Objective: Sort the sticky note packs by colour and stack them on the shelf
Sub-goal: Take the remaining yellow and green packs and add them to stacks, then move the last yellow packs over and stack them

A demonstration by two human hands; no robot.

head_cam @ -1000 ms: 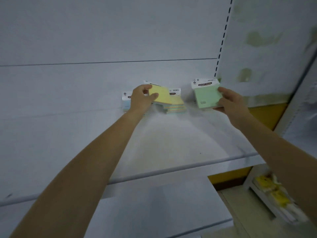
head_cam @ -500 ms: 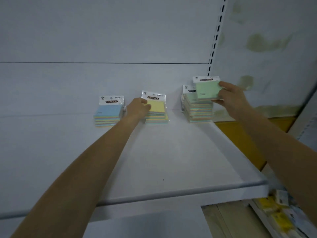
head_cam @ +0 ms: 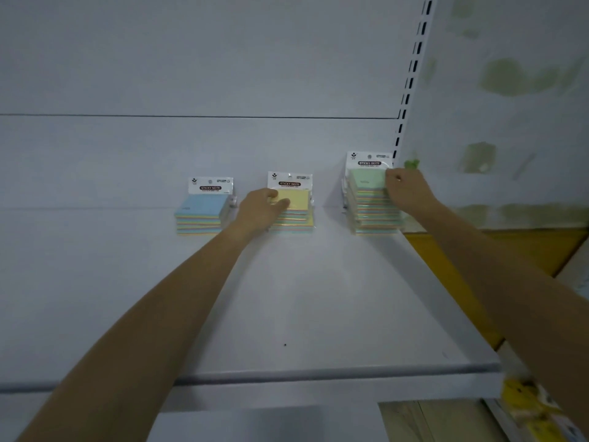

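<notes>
Our left hand [head_cam: 261,207] pinches the yellow pack [head_cam: 296,199] beneath its fingertips; our right hand [head_cam: 406,193] curls round the green pack [head_cam: 366,178] topping the tall stack [head_cam: 373,215]. We should square the edges before letting go, since that stack looks likely to topple.

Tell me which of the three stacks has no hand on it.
The blue-topped stack, farthest left. The left hand is on the yellow-topped stack, and the right hand is on the green-topped stack.
</notes>
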